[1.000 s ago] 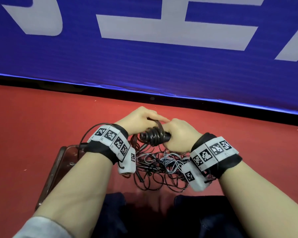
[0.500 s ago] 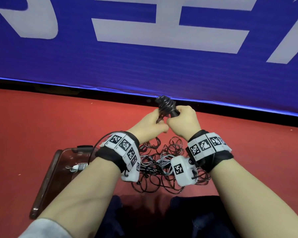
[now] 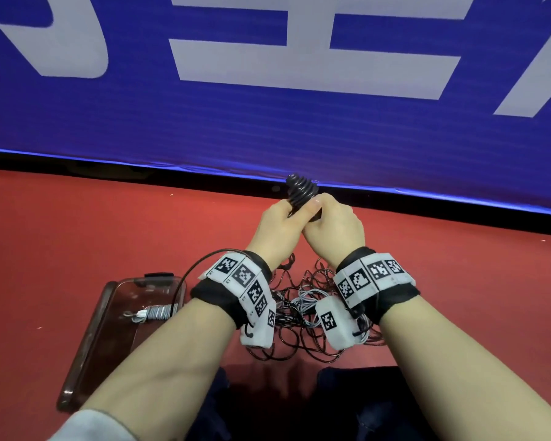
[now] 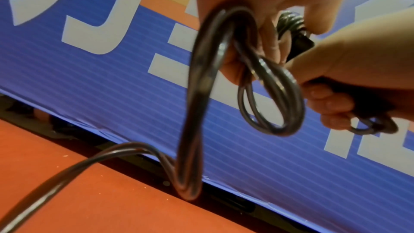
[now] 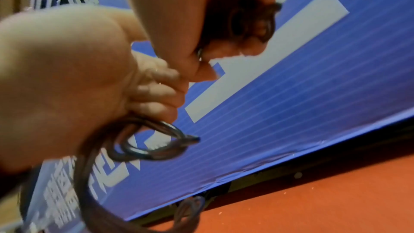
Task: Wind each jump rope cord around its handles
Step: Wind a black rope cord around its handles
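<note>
A black jump rope's handles [image 3: 301, 190], thickly wound with cord, stick upright out of both hands in the head view. My left hand [image 3: 279, 226] grips the bundle from the left and pinches a loop of the black cord [image 4: 197, 95], which trails down to the floor. My right hand [image 3: 334, 229] is curled round the lower part of the handles [image 4: 301, 42], with short cord loops [image 5: 152, 145] hanging under its fingers. The wound coil [image 4: 290, 21] shows between the two hands. Much of the handles is hidden by fingers.
A tangle of loose black and grey cords [image 3: 303, 316] lies on the red floor [image 3: 77, 237] under my wrists. A brownish clear tray [image 3: 86, 361] at the left holds a wound grey rope [image 3: 153, 313]. A blue banner wall [image 3: 268, 122] stands close ahead.
Both hands have lifted the wound bundle up and away from me, turning it from lying sideways to standing upright. Over the last half second it has barely moved.
</note>
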`<action>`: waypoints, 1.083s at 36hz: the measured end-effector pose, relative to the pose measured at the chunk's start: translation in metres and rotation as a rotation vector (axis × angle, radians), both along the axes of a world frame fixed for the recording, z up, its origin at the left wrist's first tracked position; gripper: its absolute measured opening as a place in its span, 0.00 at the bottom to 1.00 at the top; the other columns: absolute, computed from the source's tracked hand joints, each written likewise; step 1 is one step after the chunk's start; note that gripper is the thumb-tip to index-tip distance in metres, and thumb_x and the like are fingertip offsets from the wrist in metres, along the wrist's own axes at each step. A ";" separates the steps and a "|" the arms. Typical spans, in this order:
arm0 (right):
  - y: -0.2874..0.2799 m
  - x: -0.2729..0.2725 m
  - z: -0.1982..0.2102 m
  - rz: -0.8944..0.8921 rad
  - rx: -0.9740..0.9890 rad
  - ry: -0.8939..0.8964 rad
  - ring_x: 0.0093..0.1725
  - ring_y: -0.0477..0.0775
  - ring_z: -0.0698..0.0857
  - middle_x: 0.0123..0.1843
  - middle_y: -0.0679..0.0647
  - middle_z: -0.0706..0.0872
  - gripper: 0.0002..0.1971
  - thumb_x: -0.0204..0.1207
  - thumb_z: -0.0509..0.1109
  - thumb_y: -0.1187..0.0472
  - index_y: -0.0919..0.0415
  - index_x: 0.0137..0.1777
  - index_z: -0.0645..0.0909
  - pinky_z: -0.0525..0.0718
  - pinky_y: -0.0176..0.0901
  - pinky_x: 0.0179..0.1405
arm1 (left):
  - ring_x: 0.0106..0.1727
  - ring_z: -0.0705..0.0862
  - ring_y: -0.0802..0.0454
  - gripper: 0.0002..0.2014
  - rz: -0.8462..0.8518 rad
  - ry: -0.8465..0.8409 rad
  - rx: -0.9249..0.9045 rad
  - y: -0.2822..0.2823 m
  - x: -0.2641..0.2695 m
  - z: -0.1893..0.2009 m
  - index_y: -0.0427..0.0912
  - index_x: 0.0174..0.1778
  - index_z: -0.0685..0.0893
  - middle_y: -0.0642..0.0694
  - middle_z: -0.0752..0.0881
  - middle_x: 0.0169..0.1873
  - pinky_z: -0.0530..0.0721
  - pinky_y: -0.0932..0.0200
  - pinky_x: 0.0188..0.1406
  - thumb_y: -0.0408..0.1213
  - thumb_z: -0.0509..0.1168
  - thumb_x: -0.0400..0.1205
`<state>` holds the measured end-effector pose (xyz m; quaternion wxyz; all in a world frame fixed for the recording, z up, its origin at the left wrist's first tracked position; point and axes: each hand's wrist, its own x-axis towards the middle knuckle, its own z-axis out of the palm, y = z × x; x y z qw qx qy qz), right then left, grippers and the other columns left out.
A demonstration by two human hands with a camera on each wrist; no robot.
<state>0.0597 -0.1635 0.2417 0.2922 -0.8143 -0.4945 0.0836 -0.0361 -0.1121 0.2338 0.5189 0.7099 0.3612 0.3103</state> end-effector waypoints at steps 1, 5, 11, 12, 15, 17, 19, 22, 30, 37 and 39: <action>-0.001 0.001 -0.001 0.026 0.009 0.048 0.44 0.64 0.85 0.44 0.55 0.87 0.10 0.76 0.64 0.54 0.58 0.53 0.78 0.84 0.54 0.45 | 0.32 0.79 0.68 0.14 -0.003 -0.020 -0.007 0.000 -0.001 0.000 0.48 0.38 0.85 0.59 0.83 0.32 0.73 0.72 0.35 0.51 0.63 0.83; -0.005 0.005 0.001 0.047 0.046 0.227 0.39 0.58 0.87 0.39 0.52 0.87 0.13 0.70 0.73 0.55 0.57 0.50 0.75 0.86 0.53 0.40 | 0.32 0.80 0.71 0.10 -0.014 -0.101 -0.055 0.001 0.001 0.000 0.49 0.40 0.87 0.62 0.85 0.29 0.73 0.78 0.34 0.43 0.64 0.84; -0.004 0.010 0.001 0.014 -0.008 0.441 0.24 0.47 0.76 0.27 0.48 0.81 0.09 0.66 0.76 0.59 0.59 0.31 0.78 0.73 0.39 0.26 | 0.22 0.75 0.71 0.16 -0.038 -0.093 -0.035 -0.004 0.001 0.005 0.49 0.30 0.78 0.66 0.76 0.15 0.70 0.79 0.26 0.40 0.61 0.86; -0.004 0.010 0.001 0.011 -0.023 0.485 0.24 0.46 0.74 0.26 0.48 0.79 0.09 0.66 0.76 0.61 0.61 0.32 0.79 0.73 0.39 0.26 | 0.22 0.75 0.71 0.17 -0.036 -0.090 -0.029 -0.005 0.001 0.005 0.49 0.29 0.77 0.66 0.76 0.15 0.70 0.79 0.26 0.41 0.61 0.86; -0.002 0.010 0.003 0.053 -0.072 0.670 0.23 0.52 0.82 0.26 0.55 0.85 0.06 0.68 0.74 0.68 0.70 0.42 0.81 0.86 0.48 0.31 | 0.23 0.76 0.69 0.15 -0.046 -0.086 -0.029 -0.003 -0.002 0.005 0.47 0.31 0.80 0.65 0.77 0.16 0.70 0.79 0.27 0.42 0.62 0.86; -0.004 0.009 0.005 0.095 -0.130 0.758 0.20 0.55 0.83 0.22 0.59 0.83 0.04 0.71 0.71 0.71 0.69 0.43 0.78 0.87 0.47 0.27 | 0.25 0.77 0.69 0.14 -0.065 -0.077 -0.020 -0.002 -0.004 0.004 0.45 0.35 0.82 0.64 0.79 0.18 0.71 0.78 0.29 0.43 0.62 0.86; -0.005 0.008 0.008 0.101 -0.167 0.736 0.16 0.53 0.78 0.19 0.56 0.79 0.07 0.71 0.72 0.69 0.66 0.41 0.75 0.80 0.41 0.19 | 0.24 0.75 0.67 0.15 -0.060 -0.067 -0.013 0.000 -0.005 0.003 0.45 0.34 0.82 0.63 0.77 0.18 0.71 0.77 0.28 0.46 0.62 0.85; -0.001 0.009 0.010 0.079 -0.175 0.667 0.13 0.52 0.73 0.17 0.54 0.74 0.09 0.68 0.73 0.68 0.63 0.37 0.74 0.73 0.38 0.17 | 0.20 0.71 0.65 0.19 -0.040 -0.043 -0.009 0.003 -0.007 0.004 0.46 0.29 0.78 0.62 0.73 0.15 0.67 0.75 0.24 0.48 0.62 0.85; 0.005 0.013 0.007 0.032 -0.165 0.422 0.18 0.52 0.73 0.22 0.51 0.74 0.14 0.67 0.70 0.69 0.58 0.28 0.68 0.73 0.38 0.20 | 0.23 0.70 0.52 0.26 -0.100 0.146 -0.025 0.013 -0.014 -0.005 0.42 0.30 0.73 0.47 0.74 0.24 0.73 0.57 0.30 0.63 0.60 0.80; 0.000 0.031 0.008 -0.061 -0.156 0.175 0.29 0.59 0.83 0.29 0.53 0.81 0.06 0.66 0.67 0.66 0.56 0.32 0.75 0.85 0.48 0.32 | 0.23 0.78 0.57 0.18 -0.210 0.151 -0.143 0.019 -0.011 -0.016 0.39 0.53 0.84 0.48 0.81 0.27 0.78 0.65 0.24 0.52 0.64 0.82; -0.002 0.042 0.006 -0.119 -0.162 0.168 0.31 0.60 0.84 0.30 0.54 0.81 0.06 0.66 0.67 0.67 0.55 0.33 0.75 0.86 0.49 0.35 | 0.23 0.79 0.58 0.16 -0.242 0.195 -0.141 0.021 -0.010 -0.018 0.36 0.51 0.84 0.48 0.82 0.27 0.78 0.66 0.25 0.47 0.65 0.83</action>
